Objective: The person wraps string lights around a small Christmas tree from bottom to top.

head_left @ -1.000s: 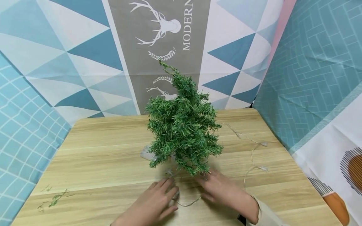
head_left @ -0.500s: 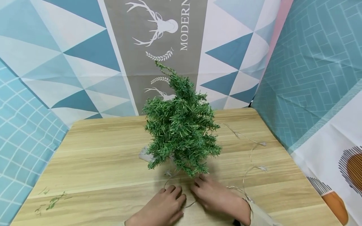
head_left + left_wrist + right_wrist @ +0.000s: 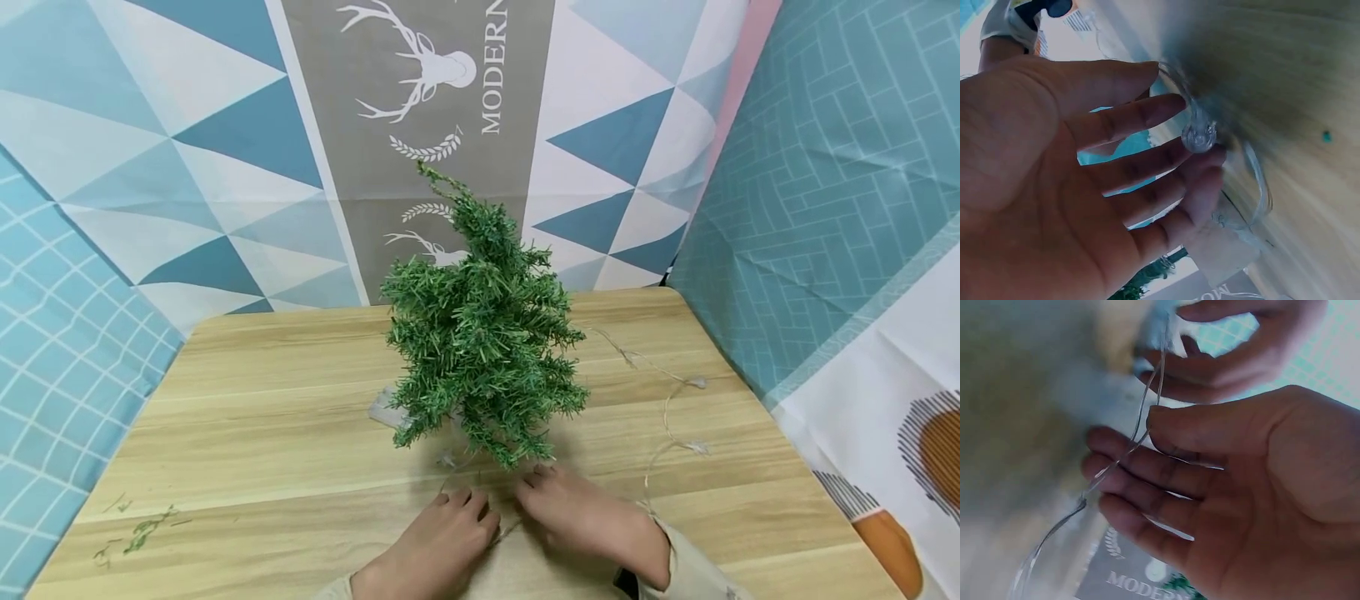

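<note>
A string of fairy lights runs between the two hands in front of a small green artificial tree (image 3: pixel 487 333). My left hand (image 3: pixel 442 542) is below the tree with its fingertips at the string; in the left wrist view, a clear bulb (image 3: pixel 1199 136) sits at the fingertips and the wire passes by the thumb. Close to its right, my right hand (image 3: pixel 570 508) holds the thin clear wire (image 3: pixel 1094 481) between thumb and fingers, as the right wrist view shows. The tree's lower part hides behind its branches.
More of the light string (image 3: pixel 669 408), with small clear bulbs, trails along the right of the wooden table (image 3: pixel 285 417). A translucent flat piece (image 3: pixel 386 408) lies left of the tree. Green needle scraps (image 3: pixel 146 529) are at the left. Patterned cloths (image 3: pixel 217 150) hang behind.
My left hand has moved right, closer to the right hand, shortening the visible wire between them. The right hand has shifted only slightly. The tree stays in place.
</note>
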`<state>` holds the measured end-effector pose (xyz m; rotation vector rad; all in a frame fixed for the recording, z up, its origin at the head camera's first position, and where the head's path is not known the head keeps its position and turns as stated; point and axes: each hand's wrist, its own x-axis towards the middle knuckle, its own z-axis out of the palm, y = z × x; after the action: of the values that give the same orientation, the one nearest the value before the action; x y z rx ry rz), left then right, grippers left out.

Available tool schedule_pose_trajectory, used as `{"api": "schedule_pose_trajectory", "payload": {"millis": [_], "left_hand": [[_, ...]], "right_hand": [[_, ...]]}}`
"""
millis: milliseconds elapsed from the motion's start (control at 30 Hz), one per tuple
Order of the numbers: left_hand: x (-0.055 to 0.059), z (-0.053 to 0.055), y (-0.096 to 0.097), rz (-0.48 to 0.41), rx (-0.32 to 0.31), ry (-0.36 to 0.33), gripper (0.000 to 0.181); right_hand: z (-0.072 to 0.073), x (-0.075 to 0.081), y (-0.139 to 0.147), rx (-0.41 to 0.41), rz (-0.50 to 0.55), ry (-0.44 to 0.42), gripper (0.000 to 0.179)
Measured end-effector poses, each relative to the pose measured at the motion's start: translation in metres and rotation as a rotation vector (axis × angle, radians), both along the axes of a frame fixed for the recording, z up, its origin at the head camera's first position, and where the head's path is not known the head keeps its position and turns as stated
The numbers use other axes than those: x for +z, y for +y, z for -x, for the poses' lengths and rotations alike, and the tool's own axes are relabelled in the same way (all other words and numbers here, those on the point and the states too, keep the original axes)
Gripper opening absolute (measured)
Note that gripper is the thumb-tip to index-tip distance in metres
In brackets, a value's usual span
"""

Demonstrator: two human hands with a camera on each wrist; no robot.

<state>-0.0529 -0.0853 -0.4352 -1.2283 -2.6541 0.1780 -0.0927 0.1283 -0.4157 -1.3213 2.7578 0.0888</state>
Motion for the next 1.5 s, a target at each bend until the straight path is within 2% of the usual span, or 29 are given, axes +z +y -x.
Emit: {"api": "schedule_pose_trajectory", "payload": {"millis": [100, 233, 333, 400, 533, 700, 833, 967, 1100, 1267, 1400, 1500], "left_hand": [[0.001, 0.000, 0.001, -0.014, 0.000, -0.032, 0.028], [0.005, 0.000, 0.000, -0.068, -0.038, -0.151, 0.013], [0.009, 0.000, 0.000, -0.115, -0.071, -0.256, 0.010], [0.011, 0.000, 0.000, -0.135, -0.089, -0.274, 0.010], [0.014, 0.001, 0.002, -0.162, -0.118, -0.228, 0.009], [0.021, -0.001, 0.000, -0.167, -0.142, -0.178, 0.004], [0.028, -0.001, -0.002, -0.211, -0.136, -0.189, 0.006], [0.038, 0.000, -0.004, -0.278, -0.138, -0.189, 0.010], [0.049, -0.001, -0.005, -0.326, -0.147, -0.148, 0.017], [0.061, -0.001, -0.008, -0.403, -0.146, -0.047, 0.007], [0.067, -0.001, -0.011, -0.482, -0.157, 0.029, 0.006], [0.071, -0.001, -0.015, -0.518, -0.149, 0.060, 0.004]], "right_hand": [[0.003, 0.014, 0.002, -0.008, 0.035, -0.111, 0.046], [0.000, 0.039, 0.003, 0.004, 0.070, -0.283, 0.027], [-0.003, 0.060, 0.003, 0.019, 0.093, -0.346, 0.022], [-0.006, 0.072, 0.005, 0.028, 0.106, -0.347, 0.023], [-0.009, 0.089, 0.013, 0.039, 0.144, -0.352, 0.019], [-0.007, 0.100, 0.030, 0.022, 0.239, -0.381, 0.020], [-0.004, 0.104, 0.042, 0.055, 0.304, -0.371, 0.018], [-0.002, 0.108, 0.049, 0.083, 0.328, -0.351, 0.025], [-0.001, 0.112, 0.056, 0.120, 0.397, -0.301, 0.027], [0.000, 0.118, 0.061, 0.170, 0.481, -0.209, 0.016], [-0.003, 0.122, 0.061, 0.191, 0.545, -0.129, 0.017], [-0.005, 0.125, 0.061, 0.198, 0.591, -0.064, 0.019]]}}
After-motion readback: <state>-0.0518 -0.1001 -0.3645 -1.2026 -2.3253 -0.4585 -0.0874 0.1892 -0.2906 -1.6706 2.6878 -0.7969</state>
